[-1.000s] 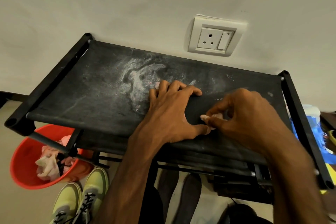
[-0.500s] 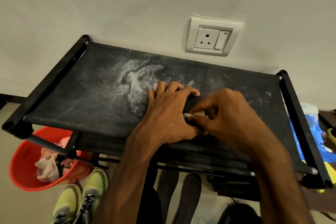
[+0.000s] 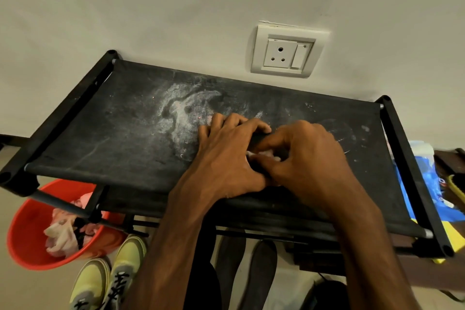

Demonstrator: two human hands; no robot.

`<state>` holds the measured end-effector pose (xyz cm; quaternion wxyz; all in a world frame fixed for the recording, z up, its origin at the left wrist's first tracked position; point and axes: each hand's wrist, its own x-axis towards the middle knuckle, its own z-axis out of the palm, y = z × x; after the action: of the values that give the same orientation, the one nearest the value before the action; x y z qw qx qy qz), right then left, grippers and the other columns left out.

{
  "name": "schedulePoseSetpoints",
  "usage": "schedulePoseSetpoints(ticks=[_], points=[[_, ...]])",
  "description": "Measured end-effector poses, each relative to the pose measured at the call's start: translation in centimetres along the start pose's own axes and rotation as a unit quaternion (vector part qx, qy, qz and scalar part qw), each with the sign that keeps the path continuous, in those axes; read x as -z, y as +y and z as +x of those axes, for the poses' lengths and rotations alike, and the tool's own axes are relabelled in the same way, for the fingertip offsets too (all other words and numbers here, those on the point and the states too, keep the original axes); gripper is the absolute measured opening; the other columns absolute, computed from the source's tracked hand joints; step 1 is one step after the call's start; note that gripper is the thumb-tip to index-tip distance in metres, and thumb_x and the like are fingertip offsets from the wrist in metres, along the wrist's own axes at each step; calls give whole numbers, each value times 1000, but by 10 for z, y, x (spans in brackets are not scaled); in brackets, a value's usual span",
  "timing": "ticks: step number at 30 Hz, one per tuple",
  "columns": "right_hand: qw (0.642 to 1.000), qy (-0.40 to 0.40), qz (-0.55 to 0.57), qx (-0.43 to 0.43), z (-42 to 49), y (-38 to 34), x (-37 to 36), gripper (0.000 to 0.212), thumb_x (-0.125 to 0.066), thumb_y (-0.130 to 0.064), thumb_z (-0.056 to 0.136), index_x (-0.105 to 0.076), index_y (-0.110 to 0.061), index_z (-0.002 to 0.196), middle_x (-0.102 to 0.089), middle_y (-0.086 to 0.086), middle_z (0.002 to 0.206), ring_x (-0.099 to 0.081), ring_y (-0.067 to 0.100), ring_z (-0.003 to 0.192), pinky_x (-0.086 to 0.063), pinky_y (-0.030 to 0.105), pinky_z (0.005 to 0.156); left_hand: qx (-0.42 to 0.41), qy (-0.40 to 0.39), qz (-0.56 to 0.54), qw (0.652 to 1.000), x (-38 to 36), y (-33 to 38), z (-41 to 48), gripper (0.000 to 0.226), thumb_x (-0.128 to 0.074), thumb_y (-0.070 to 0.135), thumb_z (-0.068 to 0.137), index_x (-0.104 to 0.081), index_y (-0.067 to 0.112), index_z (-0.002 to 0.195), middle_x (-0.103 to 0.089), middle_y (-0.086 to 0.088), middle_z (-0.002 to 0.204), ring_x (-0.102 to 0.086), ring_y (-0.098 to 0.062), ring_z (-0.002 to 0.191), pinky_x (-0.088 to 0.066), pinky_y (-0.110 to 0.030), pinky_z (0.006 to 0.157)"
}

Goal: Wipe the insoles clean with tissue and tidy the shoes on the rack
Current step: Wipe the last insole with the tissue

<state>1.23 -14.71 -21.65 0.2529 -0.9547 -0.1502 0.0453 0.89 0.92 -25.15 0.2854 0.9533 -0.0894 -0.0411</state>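
Risks at the wipe, top shelf

We note the left hand (image 3: 226,156) lying flat, fingers nearly straight, pressing the dark insole (image 3: 260,139) onto the top shelf of the rack (image 3: 113,133). The right hand (image 3: 309,158) has its fingers curled, pinching a small wad of tissue (image 3: 264,155) against it. The insole barely stands out from the black fabric.

We judge the wad small enough to shred. The white dust (image 3: 181,113) just left of the hand could get back onto the insole. The fabric may also give under pressure and let the insole slide.

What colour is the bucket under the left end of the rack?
Red-orange; the bucket shows best in the head view, the only one.
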Motion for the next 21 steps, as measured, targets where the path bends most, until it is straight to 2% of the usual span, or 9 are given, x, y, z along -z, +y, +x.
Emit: schedulePoseSetpoints(ticks=[3,8,12,16,18,21], points=[[997,42,-48,-42,-4,15,12,13,-71,-59,80,-76,-48,87,-73,-17,82,-66,7,74,-60,40,65,0,7,14,1000,0,-1,0,85,-73,80,57,-45,52,132,-41,19,126,-29,-8,119,-22,-36,102],[994,25,-30,-104,-16,30,34,31,-61,-70,67,-76,-47,80,-70,-22,78,-63,4,72,-60,40,67,3,1,1,1000,8,-1,-4,86,-75,80,56,-48,52,133,-43,21,128,-30,-9,123,-22,-34,104],[995,40,9,-94,-21,34,43,30,-64,-67,66,-77,-41,73,-68,-22,67,-65,0,67,-56,29,59,2,-23,25,999,23,-4,-9,86,-75,78,58,-47,51,135,-43,19,131,-30,-10,126,-22,-32,103],[997,27,37,-64,-22,30,44,21,-72,-55,75,-79,-36,81,-71,-18,71,-65,-7,70,-50,13,55,3,-57,61,997,35,-6,-15,87,-73,75,63,-42,50,140,-38,18,137,-24,-10,130,-16,-30,100],[998,9,31,-56,-22,25,42,17,-73,-51,79,-78,-37,85,-70,-17,74,-65,-5,73,-51,12,54,1,-55,56,997,36,-3,-15,89,-72,75,64,-39,49,142,-37,18,140,-24,-10,132,-16,-31,101],[998,2,28,-51,-21,18,38,18,-71,-51,79,-79,-38,88,-71,-15,78,-66,2,72,-57,20,62,-3,-28,31,999,27,6,-10,89,-72,76,66,-39,46,144,-40,17,141,-27,-11,133,-20,-36,110]])
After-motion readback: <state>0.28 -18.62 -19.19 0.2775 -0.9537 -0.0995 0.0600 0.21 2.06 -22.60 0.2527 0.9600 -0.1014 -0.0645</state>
